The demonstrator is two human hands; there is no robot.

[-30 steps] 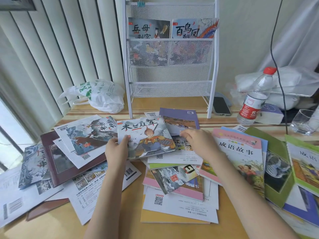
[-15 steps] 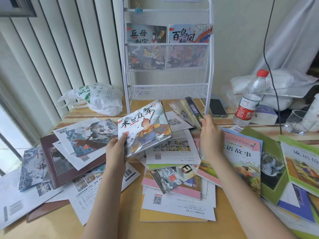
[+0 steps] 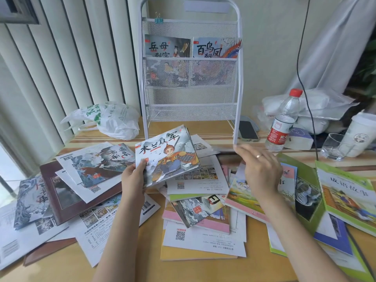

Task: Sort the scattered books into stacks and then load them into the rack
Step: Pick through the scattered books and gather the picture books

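Two hands: the left (image 3: 133, 178) and the right (image 3: 259, 169). One rack (image 3: 191, 112) with two books in it, one on its left side (image 3: 167, 47) and one on its right (image 3: 215, 47). Loose books (image 3: 205, 208) on the table (image 3: 126, 269) overlap too much for an exact count; there are well over a dozen. One plastic bag (image 3: 110, 120), one phone (image 3: 247, 131), one bottle (image 3: 281, 127), one glass (image 3: 332, 146), one paper cup (image 3: 359, 133) and one ring (image 3: 259, 156).

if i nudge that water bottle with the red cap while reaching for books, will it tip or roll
The water bottle stands upright, tall and narrow, so a knock near its cap would probably tip it. It looks nearly empty, so likely light and easily shoved. Once down, its round body would likely roll toward the glass or the phone.
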